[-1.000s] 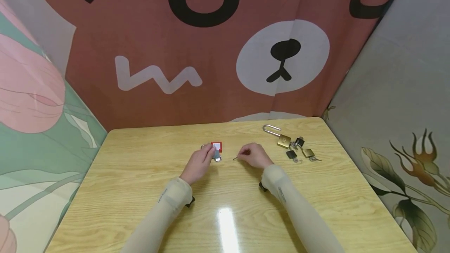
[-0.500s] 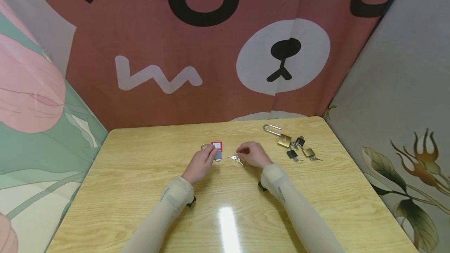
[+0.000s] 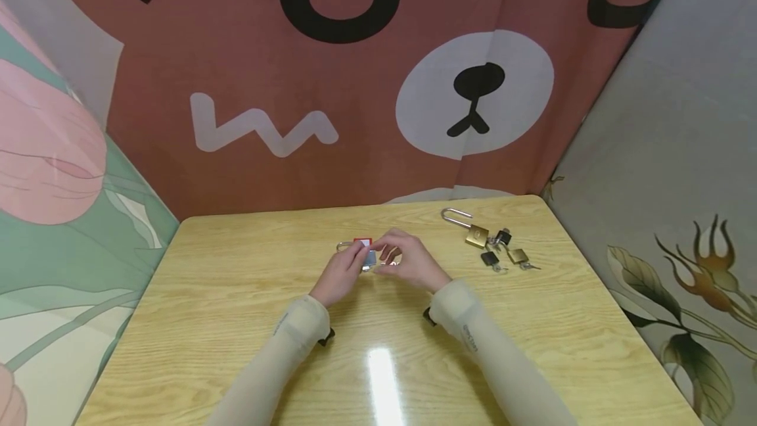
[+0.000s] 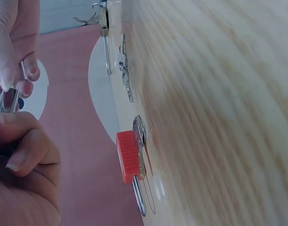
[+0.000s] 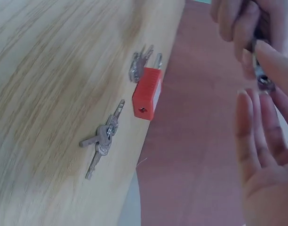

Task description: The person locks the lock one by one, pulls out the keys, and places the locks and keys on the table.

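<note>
Below frame centre, just left of the right hand, its grip unclear, a blue-grey padlock is grasped by the left hand

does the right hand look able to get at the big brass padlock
Probably yes: bare table seems to lie between the right hand and the big brass padlock, with nothing covering its body.

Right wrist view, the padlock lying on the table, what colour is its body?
The padlock has a red body, showing best in the right wrist view.
</note>
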Action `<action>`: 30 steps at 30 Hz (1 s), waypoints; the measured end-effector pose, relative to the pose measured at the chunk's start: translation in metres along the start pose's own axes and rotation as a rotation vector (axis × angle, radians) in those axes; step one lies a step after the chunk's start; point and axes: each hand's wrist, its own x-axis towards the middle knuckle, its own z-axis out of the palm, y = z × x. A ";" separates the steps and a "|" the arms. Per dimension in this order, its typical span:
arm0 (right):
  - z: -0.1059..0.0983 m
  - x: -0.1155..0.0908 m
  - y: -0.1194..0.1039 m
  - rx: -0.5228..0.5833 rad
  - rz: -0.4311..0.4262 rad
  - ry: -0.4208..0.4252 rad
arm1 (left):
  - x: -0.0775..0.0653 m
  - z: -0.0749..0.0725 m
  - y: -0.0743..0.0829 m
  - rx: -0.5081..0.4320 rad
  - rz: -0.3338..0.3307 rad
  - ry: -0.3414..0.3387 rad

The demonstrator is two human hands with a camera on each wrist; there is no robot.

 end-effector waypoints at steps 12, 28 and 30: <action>0.002 0.000 0.002 -0.159 -0.070 0.078 | 0.000 0.003 0.002 -0.143 -0.014 -0.061; -0.018 -0.002 0.038 -0.095 0.115 0.113 | 0.004 0.006 -0.010 -0.092 0.008 -0.032; -0.020 -0.001 0.041 -0.095 0.128 0.117 | 0.004 0.007 -0.010 -0.054 0.036 -0.036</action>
